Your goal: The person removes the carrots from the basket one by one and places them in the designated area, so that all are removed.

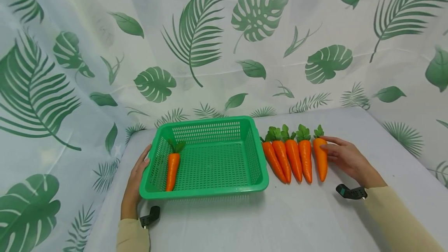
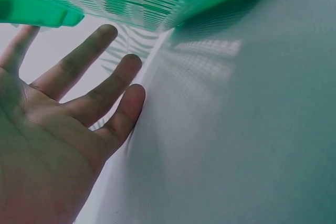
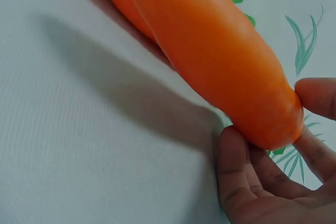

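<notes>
My right hand (image 1: 346, 158) pinches the thick upper end of an orange carrot (image 1: 320, 158) with green leaves, the rightmost of a row. In the right wrist view, thumb and fingers are around that carrot's blunt end (image 3: 273, 114), and its shadow falls on the cloth beside it. Several more carrots (image 1: 293, 160) lie side by side just left of it, tips toward me. At the left side of a green plastic basket (image 1: 210, 194), my left hand (image 1: 137, 176) touches the rim; the left wrist view shows its fingers (image 2: 100, 98) spread and fairly straight. One carrot (image 1: 172, 170) lies inside the basket, along its left wall.
A white cloth (image 1: 245, 224) covers the table. Behind and at the sides hang white curtains (image 1: 210, 88) printed with green leaves. The basket's right wall stands close to the leftmost carrot (image 1: 273, 162) of the row. Dark wrist cameras (image 1: 351, 192) sit at both sleeves.
</notes>
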Available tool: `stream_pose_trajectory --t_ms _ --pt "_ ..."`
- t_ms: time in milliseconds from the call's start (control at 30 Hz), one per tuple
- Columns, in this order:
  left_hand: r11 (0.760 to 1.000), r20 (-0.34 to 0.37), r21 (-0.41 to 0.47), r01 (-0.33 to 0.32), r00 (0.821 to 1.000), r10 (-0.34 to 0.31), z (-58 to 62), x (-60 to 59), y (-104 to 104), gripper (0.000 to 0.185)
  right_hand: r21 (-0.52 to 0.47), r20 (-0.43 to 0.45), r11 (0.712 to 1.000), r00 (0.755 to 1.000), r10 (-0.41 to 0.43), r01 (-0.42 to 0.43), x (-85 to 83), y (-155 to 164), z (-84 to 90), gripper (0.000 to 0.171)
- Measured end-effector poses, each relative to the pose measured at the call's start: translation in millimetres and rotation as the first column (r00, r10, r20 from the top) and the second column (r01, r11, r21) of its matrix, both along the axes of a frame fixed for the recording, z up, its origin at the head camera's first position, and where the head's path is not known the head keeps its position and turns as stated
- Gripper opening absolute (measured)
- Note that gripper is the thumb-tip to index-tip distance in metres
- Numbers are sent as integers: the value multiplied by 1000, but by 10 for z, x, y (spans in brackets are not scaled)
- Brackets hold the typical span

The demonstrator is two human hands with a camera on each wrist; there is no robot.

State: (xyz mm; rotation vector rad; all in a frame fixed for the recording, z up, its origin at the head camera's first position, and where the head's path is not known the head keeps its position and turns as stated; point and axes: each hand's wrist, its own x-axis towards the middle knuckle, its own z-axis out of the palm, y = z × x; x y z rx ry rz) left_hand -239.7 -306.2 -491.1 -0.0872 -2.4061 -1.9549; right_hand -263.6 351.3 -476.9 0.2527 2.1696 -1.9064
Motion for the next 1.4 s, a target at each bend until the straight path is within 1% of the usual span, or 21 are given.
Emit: stream_pose_trajectory --t_ms 167,300,433,633,867,1100,1233,1400 --pt "1000 2 -3 -3 1000 3 2 4 -3 57 -14 -15 1000 1000 12 -12 2 -1 6 78" --pt "1000 5 -13 -16 1000 16 17 12 2 57 11 -33 1000 999 20 -20 -14 -26 18 78" --pt "1000 6 -11 -19 1000 20 34 20 7 58 85 -55 996 998 27 -22 -28 -50 16 76" --pt "1000 0 -5 -13 1000 13 46 22 5 58 211 -74 977 996 50 -34 -32 -66 -5 73" --pt "1000 -4 -4 -14 1000 14 46 11 -5 58 257 -91 966 994 64 -39 -36 -68 -33 70" --pt "1000 0 8 -13 1000 13 30 -16 13 57 330 -112 944 992 65 -25 -30 -61 -89 69" --pt "999 10 -19 -26 1000 27 26 -8 30 57 337 -110 941 992 53 -12 -10 -70 -120 68" --pt "1000 19 -18 -24 1000 25 12 10 28 57 328 -123 945 992 28 14 10 -118 -170 69"
